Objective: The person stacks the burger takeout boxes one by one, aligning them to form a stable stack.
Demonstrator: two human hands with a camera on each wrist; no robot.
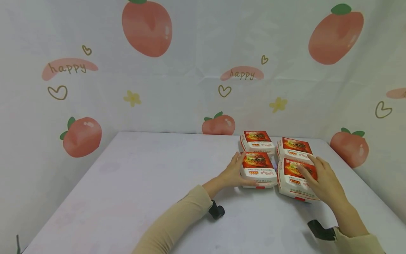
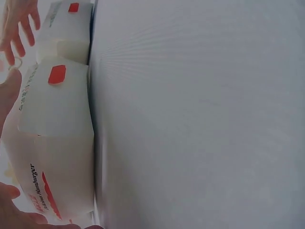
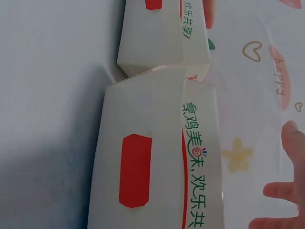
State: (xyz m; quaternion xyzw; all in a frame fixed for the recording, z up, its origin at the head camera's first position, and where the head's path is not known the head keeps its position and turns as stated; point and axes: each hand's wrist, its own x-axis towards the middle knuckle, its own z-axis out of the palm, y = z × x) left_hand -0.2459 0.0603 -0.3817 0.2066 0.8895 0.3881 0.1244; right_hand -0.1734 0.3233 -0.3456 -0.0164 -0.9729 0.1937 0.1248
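Several white hamburger boxes with red printed lids stand in two rows on the table's right half. My left hand (image 1: 233,173) holds the front-left hamburger box (image 1: 258,167), its thumb along the front and its fingers at the left side. In the left wrist view, "Delicious Hamburger" is printed on that box's side. My right hand (image 1: 326,183) is spread over the right part of the front-right hamburger box (image 1: 295,181). In the right wrist view its thumb and fingers stand apart from the box wall. Behind are the back-left box (image 1: 257,139) and the back-right box (image 1: 290,145).
The white table (image 1: 142,183) stretches left and toward me. A printed cloth (image 1: 177,95) with fruit and hearts hangs behind its back edge. Black wrist mounts (image 1: 217,210) sit by both sleeves, just above the tabletop.
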